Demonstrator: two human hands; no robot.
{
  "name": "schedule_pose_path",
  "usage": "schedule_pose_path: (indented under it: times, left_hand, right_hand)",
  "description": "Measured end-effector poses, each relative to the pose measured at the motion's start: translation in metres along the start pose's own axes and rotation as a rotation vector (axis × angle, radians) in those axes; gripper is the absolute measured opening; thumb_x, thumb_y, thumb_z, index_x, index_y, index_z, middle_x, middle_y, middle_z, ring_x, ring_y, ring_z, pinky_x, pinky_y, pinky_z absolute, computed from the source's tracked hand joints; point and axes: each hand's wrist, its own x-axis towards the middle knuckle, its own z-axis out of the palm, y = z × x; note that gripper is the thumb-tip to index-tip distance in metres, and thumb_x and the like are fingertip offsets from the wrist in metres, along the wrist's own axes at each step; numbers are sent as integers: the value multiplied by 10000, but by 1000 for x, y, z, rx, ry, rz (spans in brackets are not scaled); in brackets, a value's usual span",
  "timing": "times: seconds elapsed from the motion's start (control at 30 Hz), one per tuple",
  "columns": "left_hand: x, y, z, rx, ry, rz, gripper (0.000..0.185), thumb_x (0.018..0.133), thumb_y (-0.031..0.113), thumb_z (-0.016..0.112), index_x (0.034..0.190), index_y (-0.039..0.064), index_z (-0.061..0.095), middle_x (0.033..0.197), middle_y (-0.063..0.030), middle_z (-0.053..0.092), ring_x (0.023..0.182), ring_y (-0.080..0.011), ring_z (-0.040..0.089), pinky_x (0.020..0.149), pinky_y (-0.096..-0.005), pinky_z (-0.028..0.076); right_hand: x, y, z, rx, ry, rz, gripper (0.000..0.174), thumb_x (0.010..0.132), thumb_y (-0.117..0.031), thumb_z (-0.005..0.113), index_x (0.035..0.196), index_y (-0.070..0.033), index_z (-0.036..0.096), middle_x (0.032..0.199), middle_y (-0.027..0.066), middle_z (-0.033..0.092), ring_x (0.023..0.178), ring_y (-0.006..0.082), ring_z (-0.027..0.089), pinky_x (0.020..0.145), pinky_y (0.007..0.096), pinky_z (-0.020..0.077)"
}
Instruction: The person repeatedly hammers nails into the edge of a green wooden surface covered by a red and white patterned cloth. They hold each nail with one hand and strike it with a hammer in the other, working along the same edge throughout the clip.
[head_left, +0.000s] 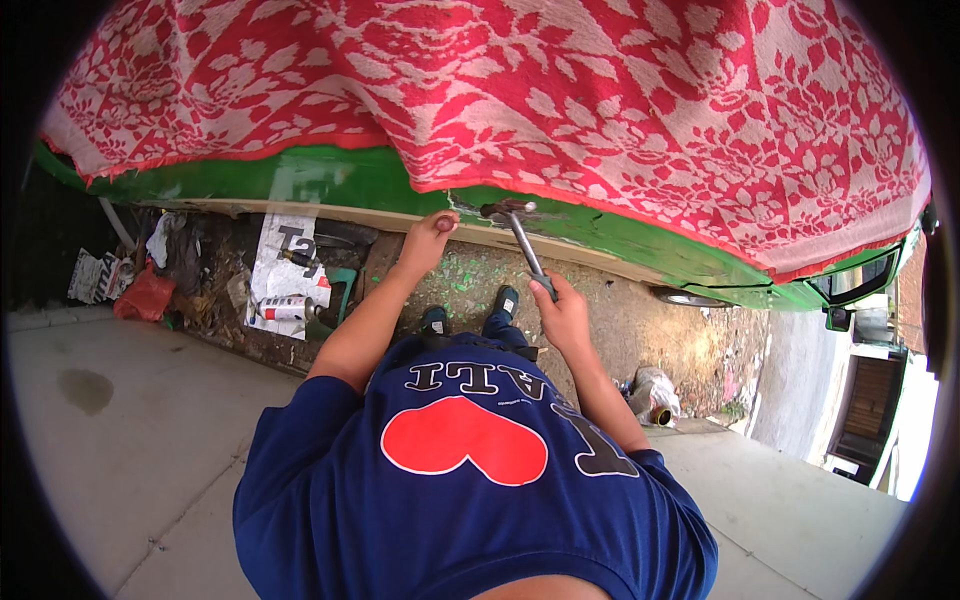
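Observation:
My left hand (424, 244) is closed around a tool with a rounded reddish-brown handle end (445, 223). Most of that tool is hidden by my fingers and its tip cannot be made out. In my right hand (562, 311) is a claw hammer (523, 238), gripped by its grey handle, with its metal shaft slanting up to the left. The hammer's head is over the lower side of a green vehicle body (360, 174), just right of my left hand. Around the head the paint is cracked and flaked, with dark patches. Whether the head touches the panel cannot be told.
A red and pale floral blanket (600, 97) drapes over the vehicle. Green paint chips (461, 277) litter the ground near my shoes. A spray can (286, 308) lies on a printed sheet (274, 262) at left, near a red plastic bag (146, 294). A whitish bag (654, 390) sits at right.

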Motion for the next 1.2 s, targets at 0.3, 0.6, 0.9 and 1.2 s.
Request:
schedule_pose_path:
  times: [0.3,0.6,0.9,1.2]
  left_hand:
    - [18,0,-3,142,-91,-2,207,897,121,671,1084,32,655,993,-182,694,935,-383,665,807,-417,515]
    - [21,12,-2,188,-101,-16,229,899,131,665,1089,3,646,948,-191,713,907,-366,687,789,-437,514]
    - [25,-9,2,235,-129,1,251,901,234,670,1074,52,666,962,-222,686,945,-436,637,798,-500,494]
    - [20,-21,6,215,-131,-26,251,915,236,652,1096,63,670,990,-233,681,936,-441,636,783,-508,497]
  right_hand:
    - [9,0,20,-196,-25,-239,292,942,-247,670,1149,-43,654,766,190,673,687,377,677,615,430,513]
    - [15,-8,29,-215,-14,-256,319,941,-263,672,1151,-24,648,826,228,683,731,410,680,621,449,517]
    - [25,-12,32,-300,-72,-245,322,937,-267,671,1153,-31,646,860,239,681,762,425,674,640,466,516]
    - [22,-5,35,-273,-56,-191,305,928,-282,680,1103,-33,666,768,212,669,696,391,668,622,448,512]
